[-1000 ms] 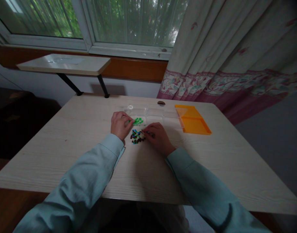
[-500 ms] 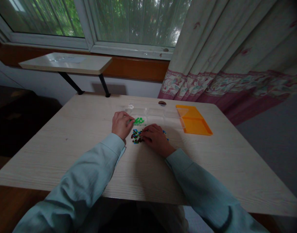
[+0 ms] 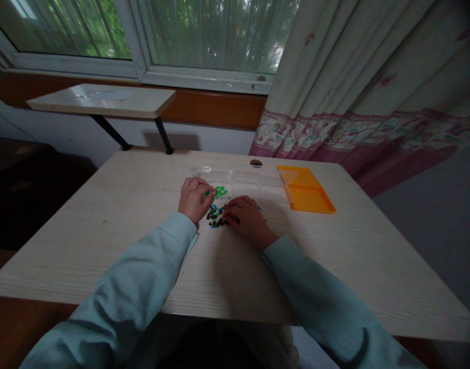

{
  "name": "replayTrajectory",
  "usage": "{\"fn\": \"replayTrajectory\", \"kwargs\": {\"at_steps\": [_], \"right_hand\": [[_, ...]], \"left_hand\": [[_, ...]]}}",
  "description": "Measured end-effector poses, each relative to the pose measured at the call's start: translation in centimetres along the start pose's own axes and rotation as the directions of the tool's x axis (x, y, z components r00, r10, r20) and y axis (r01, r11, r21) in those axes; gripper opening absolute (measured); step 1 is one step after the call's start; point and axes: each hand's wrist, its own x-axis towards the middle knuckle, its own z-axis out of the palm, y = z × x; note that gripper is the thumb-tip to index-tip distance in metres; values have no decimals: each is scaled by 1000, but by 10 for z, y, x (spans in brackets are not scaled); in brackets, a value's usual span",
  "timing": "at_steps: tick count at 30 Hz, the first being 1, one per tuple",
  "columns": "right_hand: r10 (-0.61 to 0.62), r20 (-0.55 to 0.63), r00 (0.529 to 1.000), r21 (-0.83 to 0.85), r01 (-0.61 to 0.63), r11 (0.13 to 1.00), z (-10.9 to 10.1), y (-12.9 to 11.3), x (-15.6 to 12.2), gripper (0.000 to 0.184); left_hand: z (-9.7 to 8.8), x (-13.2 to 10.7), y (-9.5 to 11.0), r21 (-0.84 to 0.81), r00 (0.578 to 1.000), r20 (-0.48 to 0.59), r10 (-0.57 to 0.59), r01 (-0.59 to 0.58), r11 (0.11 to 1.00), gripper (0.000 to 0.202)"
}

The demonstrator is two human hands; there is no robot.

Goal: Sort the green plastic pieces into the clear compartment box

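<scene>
A small heap of mixed coloured beads (image 3: 216, 215) lies on the pale wooden table (image 3: 142, 215). Just beyond it, green beads (image 3: 220, 191) sit in a compartment of a clear plastic organiser box (image 3: 242, 179). My left hand (image 3: 194, 198) is beside the heap, fingers pinched together at the edge of the green beads; what they hold is too small to see. My right hand (image 3: 247, 219) rests curled on the right side of the heap, fingertips in the beads. A few blue beads show past its knuckles.
An orange lid (image 3: 306, 191) lies open at the right end of the clear box. A small dark disc (image 3: 256, 163) sits near the table's far edge. A narrow white shelf (image 3: 104, 100) stands under the window, and a floral curtain (image 3: 353, 102) hangs at right.
My left hand has shifted slightly right, toward the green beads. My right hand has slid left and down onto the heap, covering more of it.
</scene>
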Motion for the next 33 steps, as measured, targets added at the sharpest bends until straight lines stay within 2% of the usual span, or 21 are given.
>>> {"fn": "replayTrajectory", "kwargs": {"at_steps": [5, 10, 14, 18, 27, 33], "right_hand": [[46, -54, 997, 107, -40, 993, 1, 4, 1, 9], [103, -168, 980, 183, -72, 980, 0, 7, 2, 7], [113, -255, 960, 143, -78, 987, -4, 8, 2, 9], [100, -298, 949, 104, -72, 992, -8, 5, 1, 10], [38, -333, 942, 28, -30, 999, -10, 0, 1, 10], [13, -358, 934, -5, -16, 1000, -9, 2, 0, 11]], "left_hand": [[1, -1, 5, -40, 999, 24, 29, -28, 999, 16], [-2, -2, 9, -95, 995, 51, 81, -76, 993, 17], [-4, -2, 14, -191, 973, 131, 191, -164, 968, 19], [-2, -3, 17, -268, 953, 189, 237, -182, 946, 23], [-3, -3, 18, -379, 941, 215, 262, -166, 910, 23], [-4, -3, 17, -417, 941, 174, 289, -196, 888, 19]]}}
